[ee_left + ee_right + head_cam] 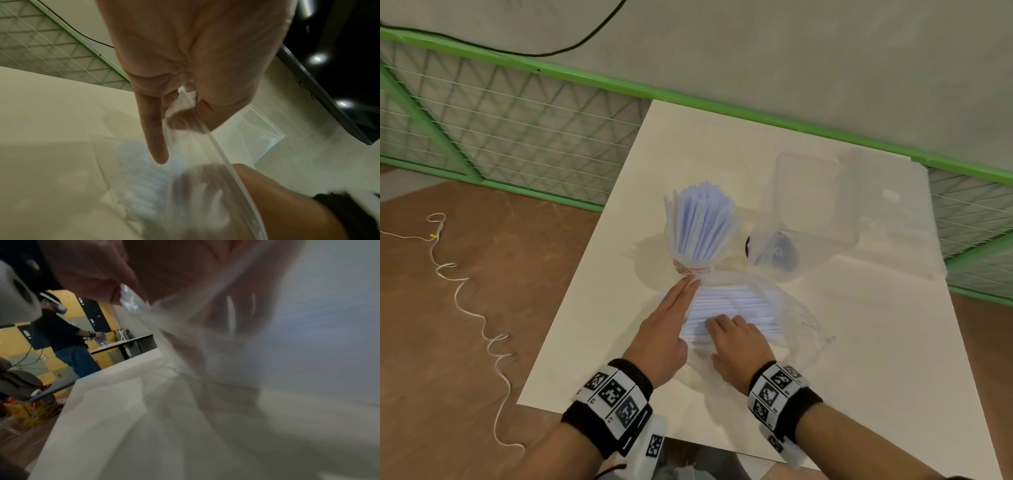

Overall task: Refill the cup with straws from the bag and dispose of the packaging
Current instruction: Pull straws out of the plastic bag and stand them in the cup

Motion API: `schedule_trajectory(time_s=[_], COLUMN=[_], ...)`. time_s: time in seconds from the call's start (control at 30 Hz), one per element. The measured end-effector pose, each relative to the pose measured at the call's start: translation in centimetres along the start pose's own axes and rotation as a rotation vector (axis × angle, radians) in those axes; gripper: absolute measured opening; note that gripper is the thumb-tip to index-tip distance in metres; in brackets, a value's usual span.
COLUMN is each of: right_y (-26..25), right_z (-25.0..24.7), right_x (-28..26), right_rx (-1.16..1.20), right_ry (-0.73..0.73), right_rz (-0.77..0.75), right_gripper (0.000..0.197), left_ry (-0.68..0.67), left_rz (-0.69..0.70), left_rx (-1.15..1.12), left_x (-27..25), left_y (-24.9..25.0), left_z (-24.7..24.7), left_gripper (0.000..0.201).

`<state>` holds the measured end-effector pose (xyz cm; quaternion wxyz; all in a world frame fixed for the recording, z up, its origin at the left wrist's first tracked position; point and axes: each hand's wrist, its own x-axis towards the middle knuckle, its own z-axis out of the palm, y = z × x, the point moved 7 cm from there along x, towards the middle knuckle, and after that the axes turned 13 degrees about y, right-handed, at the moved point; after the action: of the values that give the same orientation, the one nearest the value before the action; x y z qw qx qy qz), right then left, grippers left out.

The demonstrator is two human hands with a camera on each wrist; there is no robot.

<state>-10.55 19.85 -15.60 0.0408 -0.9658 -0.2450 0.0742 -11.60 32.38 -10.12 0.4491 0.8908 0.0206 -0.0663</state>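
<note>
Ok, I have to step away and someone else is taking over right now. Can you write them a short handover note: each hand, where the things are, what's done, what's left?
Left hand: pinches the edge of the clear bag near the cup, index finger straight.
Right hand: fingers curled into the bag's open side, on the straws in the bag; its exact grip is blurred.
Cup: upright on the white table, just beyond the bag, already holding many straws.
Clear bin: behind and right of the cup.
Done: bag open, cup partly filled.
Left: move the remaining straws into the cup, then dispose of the bag.
</note>
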Motion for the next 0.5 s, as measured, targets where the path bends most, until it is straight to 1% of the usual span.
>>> schedule_trajectory(time_s=[0.13, 0.27, 0.4, 0.5], right_y=[0.0, -0.1, -0.1, -0.2], right_z=[0.5, 0.4, 0.5, 0.1], right_x=[0.4, 0.9, 1.1, 1.4], right_rx=[-0.079, -0.118, -0.108, -0.114], right_ry=[0.065, 0.136, 0.125, 0.137], right_rz=[-0.001, -0.01, 0.013, 0.017], right_gripper=[0.047, 0.041, 0.044, 0.04], left_ry=[0.002, -0.005, -0.003, -0.006], left_rz=[0.004, 0.024, 0.024, 0.023], left_rx=[-0.003, -0.01, -0.011, 0.006], left_x=[-0.2, -0.4, -0.4, -0.3], left_y=[-0.1, -0.1, -0.2, -0.3], left_z=[-0.1, -0.3, -0.4, -0.5], left_gripper=[0.1, 0.101, 0.1, 0.099])
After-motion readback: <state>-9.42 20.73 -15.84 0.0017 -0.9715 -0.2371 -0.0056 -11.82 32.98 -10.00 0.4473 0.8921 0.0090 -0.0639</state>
